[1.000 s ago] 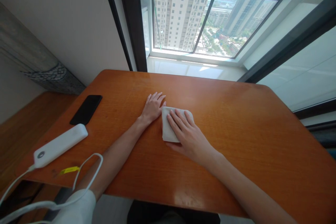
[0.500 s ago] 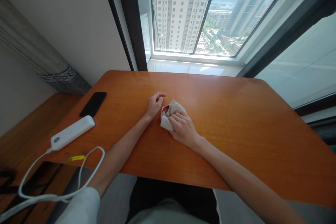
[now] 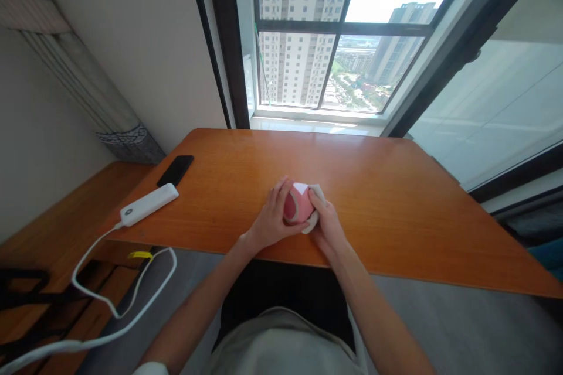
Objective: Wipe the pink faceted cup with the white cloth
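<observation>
Cloth [image 3: 313, 211], white outside and pink within, sat bunched between both hands just above the near edge of the desk [image 3: 396, 211]. Left hand [image 3: 272, 220] curled its fingers around the pink side, thumb below, gripping it. Right hand [image 3: 328, 224] closed on the white side, fingers wrapped over the fabric. Well off to the left, a white power strip [image 3: 149, 204] lay near the desk's edge, its cable [image 3: 109, 299] looping down toward the floor. Just beyond it lay a black phone [image 3: 176, 170]. Farther back stood the window [image 3: 334, 53] with towers outside.
</observation>
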Available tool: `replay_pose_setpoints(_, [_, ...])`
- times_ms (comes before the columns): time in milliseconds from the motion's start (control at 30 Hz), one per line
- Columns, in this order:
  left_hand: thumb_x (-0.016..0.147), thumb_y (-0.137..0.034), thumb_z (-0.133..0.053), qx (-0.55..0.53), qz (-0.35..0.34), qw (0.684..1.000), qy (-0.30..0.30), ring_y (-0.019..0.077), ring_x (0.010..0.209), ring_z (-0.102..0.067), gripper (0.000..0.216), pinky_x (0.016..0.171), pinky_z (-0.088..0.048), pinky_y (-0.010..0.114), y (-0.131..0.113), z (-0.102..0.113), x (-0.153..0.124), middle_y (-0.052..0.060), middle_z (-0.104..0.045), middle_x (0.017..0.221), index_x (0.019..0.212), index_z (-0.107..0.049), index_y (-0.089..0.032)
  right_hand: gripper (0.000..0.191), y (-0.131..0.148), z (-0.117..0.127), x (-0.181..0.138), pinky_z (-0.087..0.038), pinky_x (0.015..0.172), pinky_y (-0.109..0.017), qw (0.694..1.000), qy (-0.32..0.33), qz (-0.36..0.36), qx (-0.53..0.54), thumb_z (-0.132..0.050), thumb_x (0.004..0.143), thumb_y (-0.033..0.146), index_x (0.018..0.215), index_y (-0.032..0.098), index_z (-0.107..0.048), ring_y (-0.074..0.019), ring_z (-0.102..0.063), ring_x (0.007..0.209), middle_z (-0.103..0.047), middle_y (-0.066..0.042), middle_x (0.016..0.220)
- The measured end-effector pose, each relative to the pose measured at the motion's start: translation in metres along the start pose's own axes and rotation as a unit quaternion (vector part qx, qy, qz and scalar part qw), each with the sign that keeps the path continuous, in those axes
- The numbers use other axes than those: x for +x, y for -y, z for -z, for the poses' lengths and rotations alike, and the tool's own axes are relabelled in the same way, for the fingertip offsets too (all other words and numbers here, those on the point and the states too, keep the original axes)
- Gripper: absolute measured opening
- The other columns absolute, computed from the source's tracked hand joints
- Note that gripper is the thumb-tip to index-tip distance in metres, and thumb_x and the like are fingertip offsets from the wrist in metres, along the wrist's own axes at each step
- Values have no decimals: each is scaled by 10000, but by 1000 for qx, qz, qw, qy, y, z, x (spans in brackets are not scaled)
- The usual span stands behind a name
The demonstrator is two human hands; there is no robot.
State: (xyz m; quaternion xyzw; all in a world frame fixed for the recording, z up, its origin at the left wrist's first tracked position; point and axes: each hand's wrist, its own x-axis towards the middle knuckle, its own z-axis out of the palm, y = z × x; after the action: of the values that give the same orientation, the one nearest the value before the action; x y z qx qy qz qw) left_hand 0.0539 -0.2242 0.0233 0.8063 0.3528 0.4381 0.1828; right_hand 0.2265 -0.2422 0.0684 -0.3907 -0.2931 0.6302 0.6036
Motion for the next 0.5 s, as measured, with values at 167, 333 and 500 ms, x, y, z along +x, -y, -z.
replay_pose_setpoints(167, [871,-664,-820,-132,13,987,-95,432,1546,-472,1070,1337,-377,637,-29,-20,-28,192,-443,1638,1712,-297,-260,441,-6,4,-53,-563,764,-272,998,-42,43,-1,-965,765,583,1014,232,-870,-193,-697,862,-817,-15,938])
replay_pose_setpoints(333, [926,-712,-743,-352,134,917,-129,396,1512,-536,960,1328,-415,558,-60,-31,-41,149,-465,1695,1691,-367,-270,432,2,17,-81,-437,616,-268,989,35,63,-132,-858,893,616,1004,199,-829,-147,-534,684,-685,6,770])
replay_pose_setpoints(500, [869,-673,-795,-495,204,832,-145,375,1441,-624,860,1258,-512,523,-67,-27,-13,121,-667,1541,1583,-550,-259,443,31,23,-77,-435,636,-289,939,169,108,-281,-703,1012,586,830,183,-688,-153,-527,672,-642,-6,743])
